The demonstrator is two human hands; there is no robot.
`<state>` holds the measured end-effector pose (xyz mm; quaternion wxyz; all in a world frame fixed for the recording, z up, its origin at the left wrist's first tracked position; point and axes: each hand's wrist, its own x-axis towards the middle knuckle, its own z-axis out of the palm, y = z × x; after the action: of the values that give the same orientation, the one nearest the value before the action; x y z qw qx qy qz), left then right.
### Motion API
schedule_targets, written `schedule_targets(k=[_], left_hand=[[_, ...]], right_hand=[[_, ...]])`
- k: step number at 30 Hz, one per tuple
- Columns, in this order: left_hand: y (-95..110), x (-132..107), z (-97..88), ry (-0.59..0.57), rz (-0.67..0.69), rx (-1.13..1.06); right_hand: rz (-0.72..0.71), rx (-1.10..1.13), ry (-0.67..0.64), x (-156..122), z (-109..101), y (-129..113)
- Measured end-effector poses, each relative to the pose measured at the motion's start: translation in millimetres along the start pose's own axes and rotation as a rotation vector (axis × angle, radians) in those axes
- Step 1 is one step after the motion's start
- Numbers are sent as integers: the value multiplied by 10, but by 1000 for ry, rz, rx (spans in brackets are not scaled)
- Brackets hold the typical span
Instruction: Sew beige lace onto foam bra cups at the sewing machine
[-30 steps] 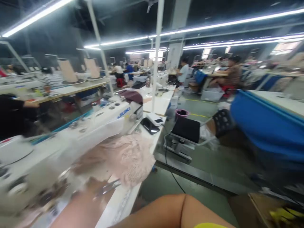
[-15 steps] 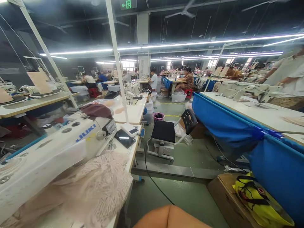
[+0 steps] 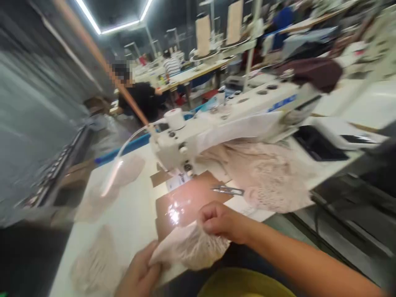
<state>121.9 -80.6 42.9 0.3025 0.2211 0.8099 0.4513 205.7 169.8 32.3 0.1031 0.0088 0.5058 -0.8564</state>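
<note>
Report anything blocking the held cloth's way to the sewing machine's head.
Nothing visible blocks it. Left hand and right hand hold the pale gathered cloth; between it and the sewing machine's head lies a flat, glossy brown sheet. The thread snips lie off to the right.

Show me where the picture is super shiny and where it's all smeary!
Head view: white glare glints off the shiny brown sheet; head view: ceiling tube lights glow bright against the dark; head view: the JUKI lettering is smeared; head view: the pale fabric held by the left hand and right hand looks a little soft too.
</note>
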Motion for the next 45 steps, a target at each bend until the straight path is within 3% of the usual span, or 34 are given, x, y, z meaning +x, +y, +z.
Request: schedule_targets(k=[2,5,9,13,19,24,28,32,36,41,45], left_hand=[[-18,-38,-78,30,82,40],[96,3,-86,105,319,22],[401,112,42,-94,498,-76],[599,253,131,-240,438,-223],[643,327,191,-368,284,-411],[583,338,253,-295,178,-539],[494,369,282,-217,101,-601],[455,396,285,-181,101,-598],[467,431,291,-183,109,-563],[521,466,260,-305,212,-633],[599,455,209,-347,202,-649]], right_hand=[[24,5,-67,16,6,-49],[45,-109,-172,40,108,-157],[55,-300,-230,59,252,-287],[-16,-489,-216,20,279,-389],[-67,-646,-120,-22,271,-497],[-126,-769,-41,72,219,-481],[-114,-653,-24,159,99,-397],[-93,-541,-67,216,39,-338],[-35,-595,-64,246,99,-355],[-40,-745,1,213,176,-454],[-76,-895,58,142,239,-533]])
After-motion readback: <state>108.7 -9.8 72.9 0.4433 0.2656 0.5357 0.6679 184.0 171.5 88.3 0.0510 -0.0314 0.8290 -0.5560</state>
